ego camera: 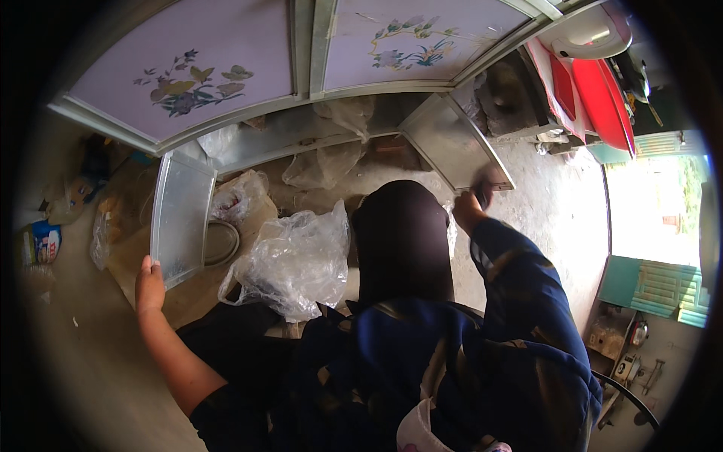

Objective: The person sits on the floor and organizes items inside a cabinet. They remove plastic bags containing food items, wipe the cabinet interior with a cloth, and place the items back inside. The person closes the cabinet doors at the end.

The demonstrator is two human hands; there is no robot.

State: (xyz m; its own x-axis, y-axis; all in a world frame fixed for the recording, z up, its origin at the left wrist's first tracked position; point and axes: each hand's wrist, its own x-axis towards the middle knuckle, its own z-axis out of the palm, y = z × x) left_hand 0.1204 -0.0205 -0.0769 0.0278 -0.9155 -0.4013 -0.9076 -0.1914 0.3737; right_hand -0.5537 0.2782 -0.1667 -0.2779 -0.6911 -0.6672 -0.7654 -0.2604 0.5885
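My left hand (pixel 151 285) grips the outer edge of the left metal-framed cabinet door (pixel 182 217), which stands swung open. The right cabinet door (pixel 456 144) also hangs open. At its lower outer corner is my right hand (pixel 467 212), closed around a small dark object (pixel 484 189) too blurred to name. Both doors belong to a cabinet whose upper lilac panels (pixel 192 68) carry painted flowers and butterflies. Clear plastic bags (pixel 333 152) hang over the sill of the cabinet's opening.
A large crumpled plastic bag (pixel 294 260) lies before me, left of my dark-clothed knee (pixel 404 243). Behind the left door sits a round grey lid or dish (pixel 220 242). Red items (pixel 601 101) and a white basin-like thing (pixel 584 34) stand at upper right. A bright doorway (pixel 649 209) opens at right.
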